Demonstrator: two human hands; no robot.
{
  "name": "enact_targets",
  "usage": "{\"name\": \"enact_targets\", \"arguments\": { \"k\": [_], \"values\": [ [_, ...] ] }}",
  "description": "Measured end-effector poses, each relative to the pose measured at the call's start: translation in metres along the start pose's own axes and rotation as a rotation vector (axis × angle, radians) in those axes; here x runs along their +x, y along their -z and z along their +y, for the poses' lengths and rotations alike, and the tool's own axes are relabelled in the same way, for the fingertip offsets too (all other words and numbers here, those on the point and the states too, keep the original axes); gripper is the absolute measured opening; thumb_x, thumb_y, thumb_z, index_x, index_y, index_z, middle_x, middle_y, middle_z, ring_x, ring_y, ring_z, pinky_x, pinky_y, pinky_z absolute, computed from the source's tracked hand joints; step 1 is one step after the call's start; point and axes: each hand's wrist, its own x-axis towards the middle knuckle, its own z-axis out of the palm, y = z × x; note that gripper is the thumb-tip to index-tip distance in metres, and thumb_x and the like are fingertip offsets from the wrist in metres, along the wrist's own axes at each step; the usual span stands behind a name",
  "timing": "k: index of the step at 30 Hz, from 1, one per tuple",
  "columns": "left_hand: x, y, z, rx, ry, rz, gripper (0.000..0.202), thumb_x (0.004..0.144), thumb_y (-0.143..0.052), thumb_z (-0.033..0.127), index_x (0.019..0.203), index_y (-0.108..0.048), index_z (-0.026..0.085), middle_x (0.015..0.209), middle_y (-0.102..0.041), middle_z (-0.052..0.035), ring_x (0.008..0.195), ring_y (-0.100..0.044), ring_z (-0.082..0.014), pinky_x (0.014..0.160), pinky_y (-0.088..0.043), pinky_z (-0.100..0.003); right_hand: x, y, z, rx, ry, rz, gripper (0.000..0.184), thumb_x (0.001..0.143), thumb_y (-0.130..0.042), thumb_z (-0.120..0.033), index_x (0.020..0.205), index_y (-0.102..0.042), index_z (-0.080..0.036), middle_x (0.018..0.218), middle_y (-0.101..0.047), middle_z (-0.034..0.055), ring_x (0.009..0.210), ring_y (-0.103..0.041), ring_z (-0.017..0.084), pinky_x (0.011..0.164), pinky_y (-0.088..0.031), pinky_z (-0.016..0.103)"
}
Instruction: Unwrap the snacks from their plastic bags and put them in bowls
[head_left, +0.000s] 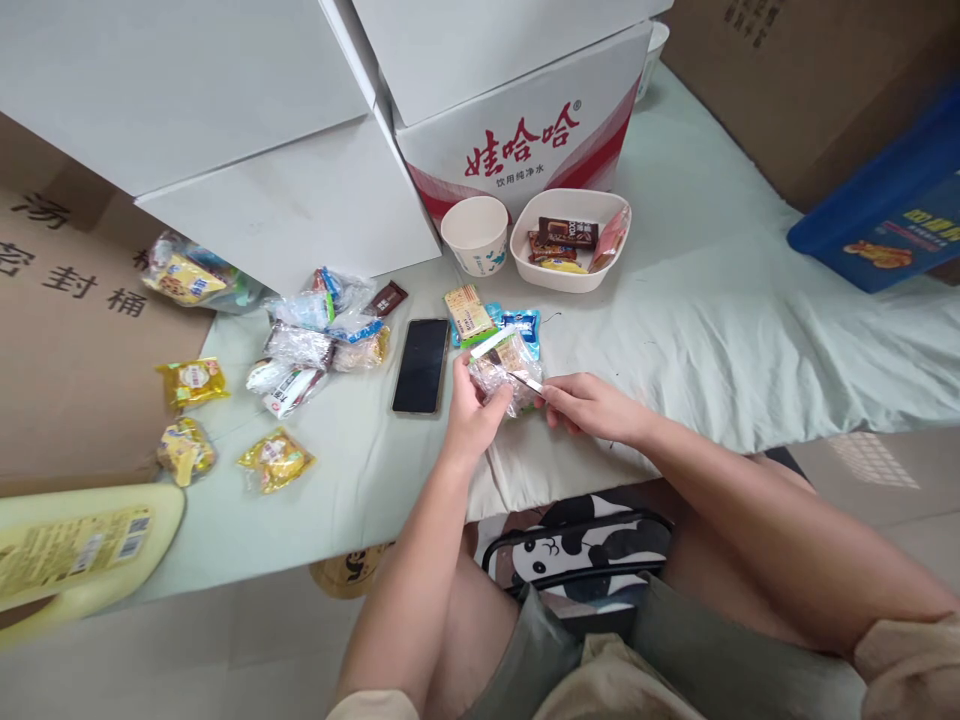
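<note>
My left hand [474, 412] grips a clear, crinkled snack packet [499, 372] at its left side, just above the table's front edge. In my closed right hand [589, 405] is a small knife [527, 383], its thin blade lying against the packet's front. I cannot tell whether the blade has gone through the film. Right behind the packet lie a biscuit pack [468, 312] and a blue packet [523, 325]. A black phone [420, 366] rests on the cloth to the left of my left hand.
Behind stand a paper cup [475, 235] and a white bowl [625, 240] holding several snacks, against stacked white cartons [517, 130]. A heap of wrappers [300, 345] and yellow packets [276, 460] lie left. A yellow jug [161, 515] and a blue container [877, 200] flank the table.
</note>
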Motion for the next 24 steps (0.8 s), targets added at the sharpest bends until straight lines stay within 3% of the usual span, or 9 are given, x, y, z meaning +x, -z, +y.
{"name": "enact_targets", "arguments": {
  "k": [8,12,15,21,24],
  "values": [
    [0.000,0.000,0.000,-0.012,0.000,-0.003,0.060,0.077,-0.074,0.031,0.128,-0.042,0.024,0.124,-0.065,-0.0092,0.113,-0.066,-0.0242,0.099,-0.051,-0.039,-0.003,0.002,0.001,-0.124,0.041,0.013,0.033,0.097,-0.038,-0.036,0.077,-0.057,-0.019,0.069,-0.063,0.0013,0.053,-0.050,0.012,0.060,-0.038,0.028],
    [-0.001,0.000,-0.001,-0.020,-0.005,-0.017,0.060,0.078,-0.074,0.034,0.127,-0.043,0.025,0.126,-0.064,-0.0095,0.115,-0.065,-0.0248,0.100,-0.051,-0.039,-0.004,0.005,0.003,-0.347,0.179,0.180,0.033,0.097,-0.039,-0.039,0.073,-0.050,-0.020,0.064,-0.056,0.0016,0.059,-0.048,0.014,0.062,-0.033,0.029],
    [-0.001,0.001,-0.003,-0.030,0.006,-0.033,0.061,0.078,-0.075,0.037,0.128,-0.042,0.025,0.125,-0.064,-0.0095,0.112,-0.066,-0.0246,0.099,-0.052,-0.039,-0.004,0.009,0.007,-0.461,0.165,0.290,0.033,0.099,-0.035,-0.041,0.080,-0.053,-0.021,0.065,-0.056,0.0029,0.060,-0.048,0.016,0.061,-0.030,0.031],
    [0.001,0.003,-0.005,-0.031,0.006,-0.021,0.061,0.076,-0.076,0.039,0.126,-0.043,0.025,0.122,-0.065,-0.0094,0.110,-0.067,-0.0249,0.098,-0.052,-0.040,0.002,0.018,0.022,-0.769,0.137,0.612,0.034,0.100,-0.037,-0.036,0.105,-0.068,-0.021,0.107,-0.064,0.0130,0.082,-0.057,0.023,0.062,-0.033,0.033],
    [0.001,0.004,-0.004,-0.029,0.002,-0.016,0.062,0.076,-0.076,0.038,0.127,-0.042,0.026,0.122,-0.065,-0.0091,0.108,-0.067,-0.0243,0.095,-0.053,-0.039,0.006,0.022,0.031,-0.914,0.103,0.658,0.036,0.099,-0.037,-0.030,0.109,-0.070,-0.019,0.110,-0.062,0.0170,0.089,-0.056,0.027,0.071,-0.039,0.038]
  ]
}}
